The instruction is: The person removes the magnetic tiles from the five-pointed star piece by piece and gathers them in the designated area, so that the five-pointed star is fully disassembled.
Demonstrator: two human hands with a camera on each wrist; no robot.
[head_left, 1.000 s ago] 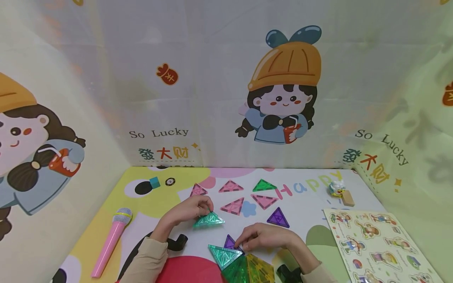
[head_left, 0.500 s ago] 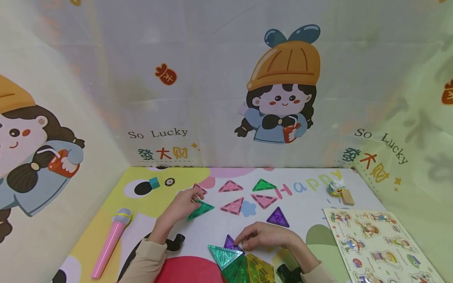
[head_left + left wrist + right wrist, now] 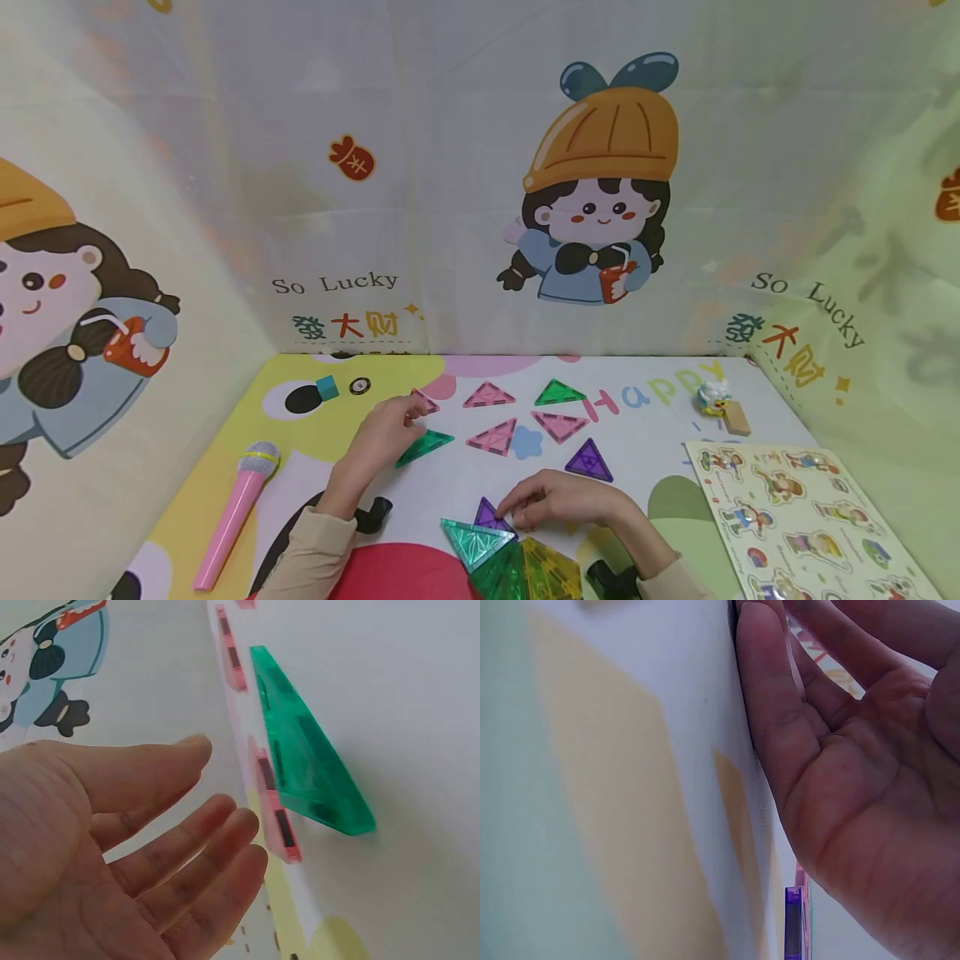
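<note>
Centrally, my left hand (image 3: 381, 433) lies on the mat (image 3: 645, 433) with fingers straight and relaxed, holding nothing; the left wrist view shows the palm open (image 3: 112, 847) and the fingertips just short of a green tile (image 3: 304, 776). That green tile (image 3: 424, 445) lies flat on the mat just right of the left hand, apart from it. Beyond the fingertips sits a pink tile (image 3: 425, 402), partly hidden by them.

My right hand (image 3: 558, 500) rests nearer the mat's front edge, its fingers bent down onto a small purple tile (image 3: 491, 516); whether they pinch it or merely touch it cannot be told from the head view. The right wrist view shows the palm (image 3: 855, 772) loosely open, fingers pressed against the mat.

The small purple tile touches a joined cluster at the front: a teal tile (image 3: 474, 542), a dark green tile (image 3: 501, 577) and a yellow tile (image 3: 551, 572), edge to edge.

Further back lie three more pink tiles (image 3: 489, 395) (image 3: 495, 437) (image 3: 558, 426), a bright green tile (image 3: 558, 392) and a larger purple tile (image 3: 588, 460), all separate.

At left lies a pink microphone (image 3: 234, 515); at right, a picture board (image 3: 806, 521), a small figure (image 3: 712, 399) and a wooden block (image 3: 737, 419).
</note>
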